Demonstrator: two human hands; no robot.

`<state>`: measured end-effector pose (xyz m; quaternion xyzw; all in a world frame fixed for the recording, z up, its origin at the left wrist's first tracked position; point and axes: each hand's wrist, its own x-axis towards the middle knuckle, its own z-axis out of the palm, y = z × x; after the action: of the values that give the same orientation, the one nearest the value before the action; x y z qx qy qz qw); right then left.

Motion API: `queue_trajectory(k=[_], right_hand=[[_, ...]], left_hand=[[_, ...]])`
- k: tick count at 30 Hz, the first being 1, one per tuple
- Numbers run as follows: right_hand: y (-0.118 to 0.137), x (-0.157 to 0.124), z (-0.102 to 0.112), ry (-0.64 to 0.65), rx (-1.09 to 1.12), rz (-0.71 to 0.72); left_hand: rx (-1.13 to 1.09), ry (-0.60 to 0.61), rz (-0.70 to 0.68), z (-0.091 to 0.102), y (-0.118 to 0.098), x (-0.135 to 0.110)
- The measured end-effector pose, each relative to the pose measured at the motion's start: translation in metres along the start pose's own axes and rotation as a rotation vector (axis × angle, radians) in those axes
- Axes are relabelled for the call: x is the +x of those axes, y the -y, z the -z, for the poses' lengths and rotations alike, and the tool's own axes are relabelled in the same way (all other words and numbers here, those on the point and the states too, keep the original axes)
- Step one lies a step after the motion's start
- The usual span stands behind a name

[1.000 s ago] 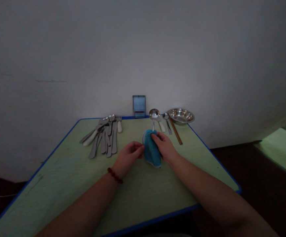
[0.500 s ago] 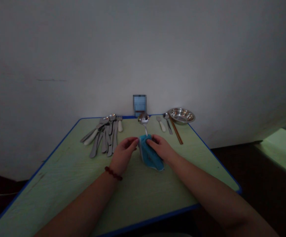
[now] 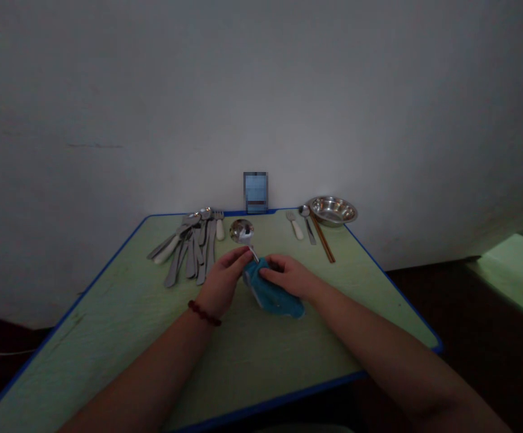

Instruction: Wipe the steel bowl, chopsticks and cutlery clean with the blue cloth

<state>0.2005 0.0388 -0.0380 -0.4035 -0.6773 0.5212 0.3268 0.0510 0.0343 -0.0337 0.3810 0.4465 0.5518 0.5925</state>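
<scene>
A steel spoon (image 3: pixel 242 231) leans out to the far left, with its bowl up and its handle running down into a folded blue cloth (image 3: pixel 273 294). My left hand (image 3: pixel 224 278), with a red bead bracelet (image 3: pixel 204 313) on its wrist, has its fingertips at the spoon's neck and the cloth's edge. My right hand (image 3: pixel 286 275) lies over the cloth and presses it around the handle. The lower handle is hidden inside the cloth.
A bunch of steel cutlery (image 3: pixel 192 252) lies to the left on the green table (image 3: pixel 288 352) with its blue edge. A fork (image 3: pixel 294 225), small spoon (image 3: pixel 307 224), chopsticks (image 3: pixel 323 239) and steel bowl (image 3: pixel 332 211) lie far right. A blurred blue card (image 3: pixel 255 192) leans on the wall.
The spoon has tilted to the left, its bowl dropping lower. The cloth now sits lower and flatter, and my left hand has come in to the spoon's neck.
</scene>
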Motion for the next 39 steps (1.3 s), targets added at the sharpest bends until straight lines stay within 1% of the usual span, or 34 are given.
queue_trajectory(k=[4, 9, 12, 17, 24, 30, 36, 39], right_hand=[[0.0005, -0.0016, -0.001, 0.036, -0.004, -0.013], [0.0027, -0.0016, -0.0011, 0.045, -0.007, -0.056], [0.0022, -0.0011, -0.0011, 0.054, -0.005, -0.052], [0.0007, -0.0022, -0.0012, 0.052, -0.021, -0.04], [0.0016, -0.0018, -0.0015, 0.049, -0.007, -0.068], [0.0017, -0.0012, -0.0012, 0.044, -0.002, -0.066], [-0.001, -0.0007, -0.0013, 0.045, 0.026, -0.09], [-0.0013, -0.0004, -0.0015, 0.047, 0.026, -0.08]], left_hand=[[0.007, -0.014, -0.007, -0.0001, -0.0002, -0.0007], [0.059, 0.01, -0.029, -0.0017, -0.0024, -0.0023], [0.057, -0.015, -0.025, -0.0031, -0.0045, -0.0032], [0.019, -0.061, 0.021, -0.0055, -0.008, -0.0048], [0.076, -0.028, 0.016, -0.0042, -0.0052, -0.0045], [0.042, 0.002, 0.02, -0.0053, -0.0051, -0.0054], [0.053, -0.021, 0.035, -0.0054, -0.0045, -0.0059], [0.054, -0.027, 0.03, -0.0049, -0.0039, -0.0053]])
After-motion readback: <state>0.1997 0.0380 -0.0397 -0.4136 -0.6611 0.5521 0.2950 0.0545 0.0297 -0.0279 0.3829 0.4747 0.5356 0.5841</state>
